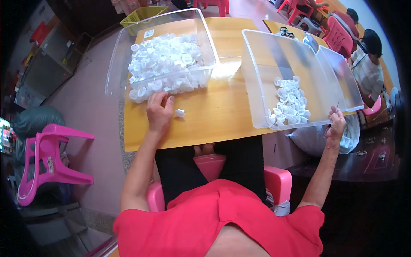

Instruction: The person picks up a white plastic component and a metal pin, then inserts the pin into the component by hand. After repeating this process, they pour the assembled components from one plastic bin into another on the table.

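My left hand rests on the wooden table by the near wall of a clear plastic bin heaped with small white plastic parts. One loose white part lies on the table just right of that hand's fingers. My right hand grips the near right corner of a second clear bin, which is tilted and holds a smaller pile of white parts. A thin dark tool seems to stick up from the right hand.
A pink stool stands on the floor at left. A yellow-green crate sits beyond the left bin. Other people sit at tables with pink chairs at the far right. A white bag hangs below the table edge.
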A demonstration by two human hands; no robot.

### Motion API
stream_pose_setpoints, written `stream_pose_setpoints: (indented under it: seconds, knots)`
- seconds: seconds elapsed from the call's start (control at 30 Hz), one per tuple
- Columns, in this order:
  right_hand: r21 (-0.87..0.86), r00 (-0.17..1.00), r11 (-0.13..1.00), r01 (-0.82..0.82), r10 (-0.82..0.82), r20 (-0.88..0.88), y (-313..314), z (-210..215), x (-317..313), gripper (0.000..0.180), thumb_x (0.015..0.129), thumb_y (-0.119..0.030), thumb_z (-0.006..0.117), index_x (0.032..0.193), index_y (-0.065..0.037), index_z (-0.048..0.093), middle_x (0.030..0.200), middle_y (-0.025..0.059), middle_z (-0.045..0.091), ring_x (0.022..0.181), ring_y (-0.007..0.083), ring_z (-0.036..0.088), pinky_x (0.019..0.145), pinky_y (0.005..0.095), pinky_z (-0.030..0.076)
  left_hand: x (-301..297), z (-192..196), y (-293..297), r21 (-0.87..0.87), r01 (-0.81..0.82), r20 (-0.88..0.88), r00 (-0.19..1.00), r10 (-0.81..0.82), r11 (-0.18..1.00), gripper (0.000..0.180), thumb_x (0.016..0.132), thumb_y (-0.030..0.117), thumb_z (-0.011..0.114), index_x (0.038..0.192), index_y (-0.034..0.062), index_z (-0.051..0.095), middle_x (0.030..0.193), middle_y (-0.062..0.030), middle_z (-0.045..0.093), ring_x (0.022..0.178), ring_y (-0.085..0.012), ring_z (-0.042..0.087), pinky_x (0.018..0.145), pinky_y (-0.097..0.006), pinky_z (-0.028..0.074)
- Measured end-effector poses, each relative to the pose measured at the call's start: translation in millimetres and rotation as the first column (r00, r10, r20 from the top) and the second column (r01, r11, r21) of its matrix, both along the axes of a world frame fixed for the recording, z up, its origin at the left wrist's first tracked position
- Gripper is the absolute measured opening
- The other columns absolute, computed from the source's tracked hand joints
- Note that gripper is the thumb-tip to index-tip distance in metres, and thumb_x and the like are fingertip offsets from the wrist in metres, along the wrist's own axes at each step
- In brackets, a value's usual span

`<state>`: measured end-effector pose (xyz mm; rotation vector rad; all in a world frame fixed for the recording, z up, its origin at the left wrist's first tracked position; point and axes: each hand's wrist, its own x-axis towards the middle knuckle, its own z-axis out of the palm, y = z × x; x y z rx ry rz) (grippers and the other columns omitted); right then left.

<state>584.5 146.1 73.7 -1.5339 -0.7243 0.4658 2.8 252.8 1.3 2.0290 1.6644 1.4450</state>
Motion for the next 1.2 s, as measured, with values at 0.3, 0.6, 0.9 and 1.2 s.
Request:
stream_pose_setpoints:
  seconds: [0.3,0.6,0.9,1.2]
  knots:
    - [0.059,0.995,0.997,0.046,-0.051,0.089,0.2,8.2,-0.5,0.039,0.077,0.001,0.048,0.114,0.011,0.057,0.083,0.0006,0.056,0.061,0.0049,0.04,0.053,0.0181,0.03,10.5,-8.1,61.8,-0.156,-0.048,0.051,0.997,0.056,0.987,0.019,0.078,0.011,0.07,0.094,0.002,0.065,0.08,-0.0098,0.06,0.076,-0.0242,0.058,0.07,-0.034,0.048]
    - [0.18,0.858,0.984,0.013,-0.103,0.504,24.6,149.7,-76.4,0.028,0.08,-0.005,0.055,0.105,0.002,0.065,0.079,-0.0029,0.056,0.064,0.0044,0.043,0.059,0.0189,0.033,102.2,6.2,-0.8,-0.131,0.54,0.748,0.604,-0.274,0.832,0.044,0.091,0.019,0.063,0.125,-0.0046,0.05,0.099,-0.0044,0.058,0.088,-0.0092,0.054,0.077,-0.024,0.047]
    - [0.106,0.575,0.992,-0.068,-0.048,0.817,32.9,251.5,-260.7,0.024,0.068,0.0,0.048,0.082,0.004,0.067,0.064,0.0076,0.058,0.057,0.0152,0.052,0.054,0.0323,0.042,140.9,1.3,-12.0,-0.071,0.577,0.962,0.254,-0.096,0.814,0.068,0.095,0.026,0.055,0.142,-0.0067,0.018,0.132,-0.0148,0.042,0.115,-0.0185,0.046,0.097,-0.033,0.039]
    - [-0.032,0.273,0.982,-0.184,0.083,0.958,54.8,277.0,-329.3,0.026,0.07,-0.002,0.049,0.086,0.005,0.068,0.078,0.0216,0.067,0.074,0.0266,0.066,0.069,0.0374,0.05,140.7,-3.1,-32.4,0.036,0.539,0.991,0.087,-0.099,0.842,0.07,0.094,0.023,0.055,0.143,-0.0075,0.016,0.138,-0.0173,0.036,0.124,-0.0203,0.04,0.103,-0.03,0.033]
